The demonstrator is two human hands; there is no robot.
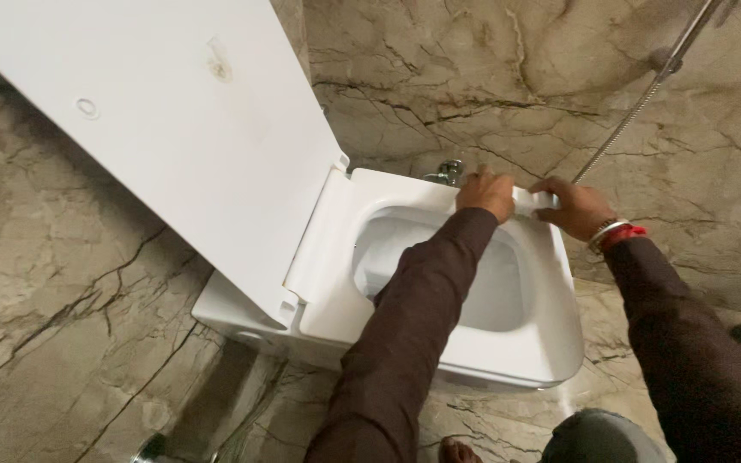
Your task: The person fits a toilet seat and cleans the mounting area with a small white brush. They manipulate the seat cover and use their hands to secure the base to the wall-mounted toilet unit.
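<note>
A white square toilet [508, 343] is fixed to a marbled wall, its lid [173, 129] raised and its seat [328, 257] down. My left hand [486, 193] rests on the far rim of the seat, fingers curled over the edge. My right hand [576, 208] grips the same far edge a little to the right, pinching a small white piece [532, 200] between the two hands. Both arms wear dark brown sleeves; the right wrist carries a metal bangle and a red band [619, 233].
Beige marbled tiles with dark veins cover wall and floor. A metal hose [645, 94] runs diagonally up the wall at top right. A chrome fitting [449, 171] sits behind the seat. A bare foot [460, 450] and a grey knee [602, 437] show at the bottom.
</note>
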